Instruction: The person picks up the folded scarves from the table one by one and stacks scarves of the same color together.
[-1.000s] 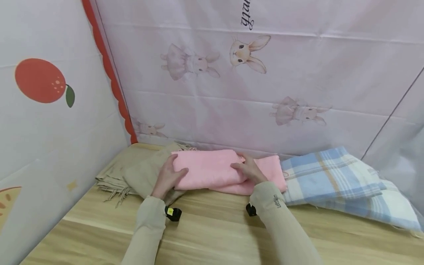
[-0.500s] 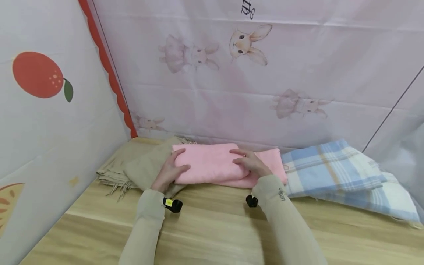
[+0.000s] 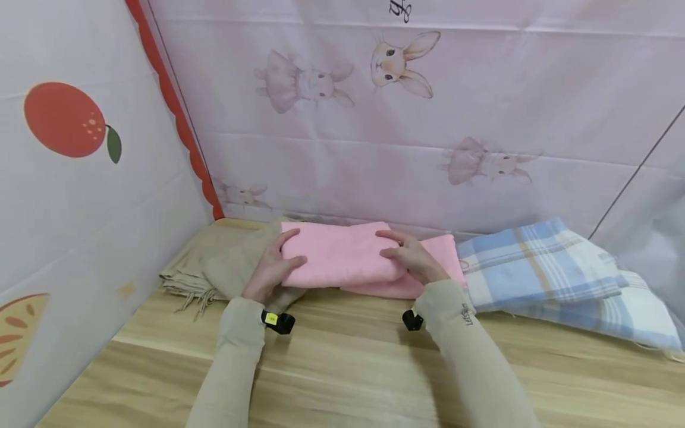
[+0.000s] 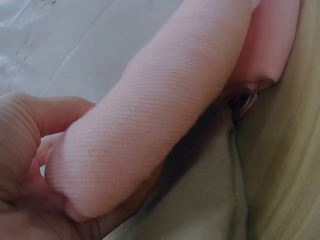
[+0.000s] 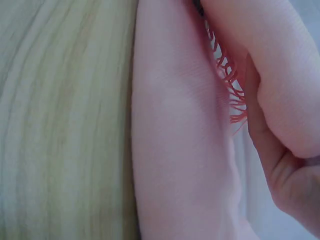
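Both hands hold a folded pink scarf (image 3: 342, 254) by its two ends. My left hand (image 3: 266, 270) grips the left end, and in the left wrist view its fingers curl under the scarf's rounded end (image 4: 145, 115). The right hand (image 3: 416, 260) grips the other end, with fingers reaching beneath the fold in the right wrist view. A dark gap shows between the held scarf and the beige scarf (image 4: 200, 185) under its left side. Another folded pink scarf (image 3: 445, 255) lies below and to the right, partly covered; red-pink fringe (image 5: 230, 85) shows between the two.
Folded beige scarves (image 3: 206, 264) with fringes lie at the left corner. Blue-and-white plaid scarves (image 3: 540, 261) lie at the right, overlapping. The wooden table (image 3: 342, 362) meets a rabbit-print fabric wall (image 3: 332, 178) behind and a fruit-print one (image 3: 123, 196) at left.
The held pink scarf has risen slightly off the pile. The right hand's fingers have closed more firmly over its end. The head view has tilted down a little.
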Available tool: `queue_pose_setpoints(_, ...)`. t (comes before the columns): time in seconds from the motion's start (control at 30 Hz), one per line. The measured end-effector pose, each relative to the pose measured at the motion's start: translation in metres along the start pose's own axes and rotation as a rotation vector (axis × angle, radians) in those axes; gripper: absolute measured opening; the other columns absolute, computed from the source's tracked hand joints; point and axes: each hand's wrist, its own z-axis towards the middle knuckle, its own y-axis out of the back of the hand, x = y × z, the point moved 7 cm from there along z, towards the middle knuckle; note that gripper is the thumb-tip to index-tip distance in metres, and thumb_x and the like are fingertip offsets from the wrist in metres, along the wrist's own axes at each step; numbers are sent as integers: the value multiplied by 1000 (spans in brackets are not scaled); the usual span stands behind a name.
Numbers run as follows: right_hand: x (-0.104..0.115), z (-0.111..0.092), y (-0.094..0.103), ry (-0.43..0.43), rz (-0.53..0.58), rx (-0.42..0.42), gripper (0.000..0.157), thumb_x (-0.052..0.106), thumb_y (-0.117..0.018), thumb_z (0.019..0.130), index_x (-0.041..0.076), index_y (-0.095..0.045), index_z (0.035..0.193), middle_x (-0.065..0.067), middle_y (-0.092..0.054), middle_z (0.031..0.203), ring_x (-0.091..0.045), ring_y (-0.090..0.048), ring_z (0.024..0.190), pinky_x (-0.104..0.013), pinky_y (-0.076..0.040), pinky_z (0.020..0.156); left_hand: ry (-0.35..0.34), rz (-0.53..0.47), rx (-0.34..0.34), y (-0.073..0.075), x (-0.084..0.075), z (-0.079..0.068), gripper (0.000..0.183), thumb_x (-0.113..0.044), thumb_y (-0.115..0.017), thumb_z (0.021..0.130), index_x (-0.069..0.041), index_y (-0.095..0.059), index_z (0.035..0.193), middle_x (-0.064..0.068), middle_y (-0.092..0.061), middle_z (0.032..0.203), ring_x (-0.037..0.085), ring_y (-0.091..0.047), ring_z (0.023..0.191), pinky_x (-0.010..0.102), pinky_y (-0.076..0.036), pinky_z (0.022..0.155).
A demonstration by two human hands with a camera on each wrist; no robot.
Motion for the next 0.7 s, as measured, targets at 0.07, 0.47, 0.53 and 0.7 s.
queue_pose_setpoints(0.07, 4, -3, 0, 12, 12, 3, 57, -4, -57, 97, 1, -44, 152, -16, -16, 166, -30, -34, 135, -34, -40, 101, 0, -7, 1, 1, -3, -1, 71, 0, -69, 92, -13, -40, 156, 17, -24, 162, 33, -27, 143, 51, -22, 118)
queue_pose_setpoints(0.47, 18, -18, 5, 59, 52, -13, 62, -5, -60, 94, 1, -42, 153, -21, -21, 161, -10, -47, 81, -20, -44, 65, 6, 34, -1, 4, -20, -10, 72, -5, -69, 93, -19, -39, 157, 14, -25, 163, 35, -30, 139, 57, -22, 116)
queue_pose_setpoints(0.53, 19, -20, 5, 66, 61, -16, 62, -5, -60, 94, 0, -42, 153, -21, -23, 159, -8, -46, 72, -20, -43, 63, -3, 41, -2, 3, -22, -11, 72, -5, -69, 93, -19, -39, 157, 14, -25, 162, 35, -30, 139, 57, -22, 116)
queue_pose_setpoints(0.7, 21, -28, 5, 80, 59, -28, 61, -4, -61, 95, 1, -43, 153, -18, -20, 163, -17, -48, 98, -20, -45, 72, -14, 62, -3, 2, -25, -14, 71, -5, -69, 93, -18, -40, 157, 14, -27, 162, 35, -32, 136, 57, -24, 114)
